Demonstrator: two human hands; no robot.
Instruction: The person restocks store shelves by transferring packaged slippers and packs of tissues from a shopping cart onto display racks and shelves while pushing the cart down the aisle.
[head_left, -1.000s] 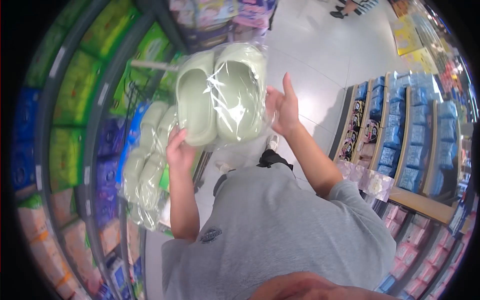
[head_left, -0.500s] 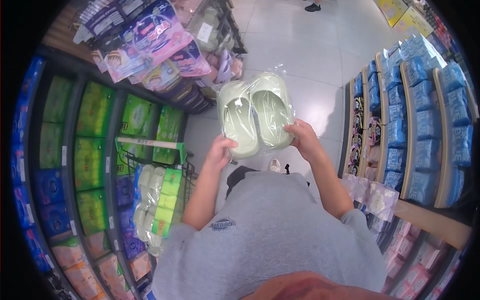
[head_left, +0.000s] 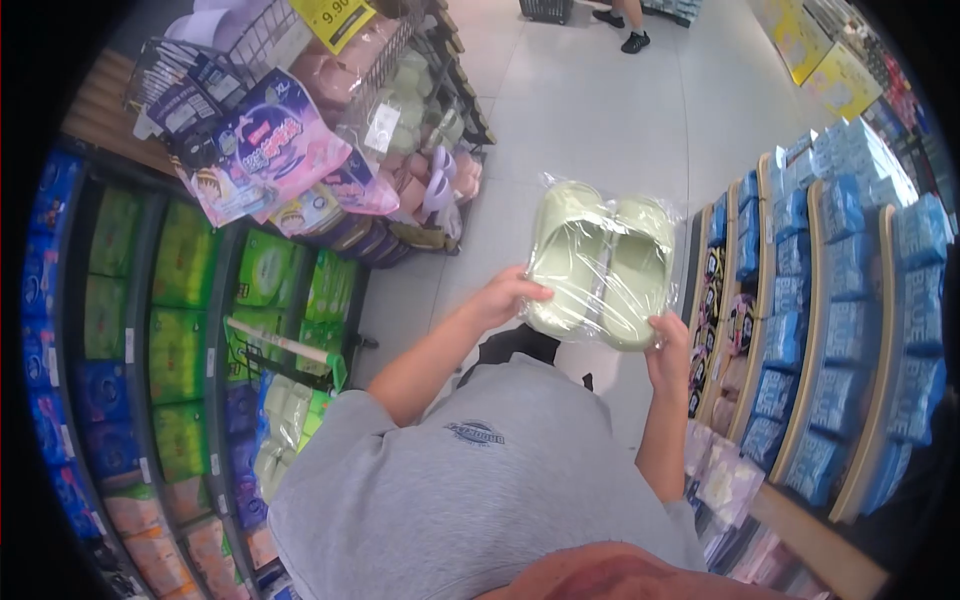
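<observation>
A pair of pale green slippers (head_left: 640, 270), side by side in clear plastic wrap, is held out in front of my chest. My left hand (head_left: 508, 298) pinches the near left edge of the package, thumb on top. At the near right corner, my right hand (head_left: 668, 338) is closed on the wrap with its thumb over the heel. Both slippers show their open tops, toes pointing away from me. The undersides of the package are hidden.
At my left stands a shopping cart with a green-ended handle (head_left: 285, 343) and wrapped slippers (head_left: 286, 412) inside. Shelves of green packs (head_left: 180, 350) line the left, blue packs (head_left: 840, 300) the right. A slipper rack (head_left: 405, 110) stands ahead; a person's legs (head_left: 636, 22) show farther off.
Both hands have carried the wrapped slippers to the right in view. The view has shifted, showing more of the rack and of the other person's legs.
</observation>
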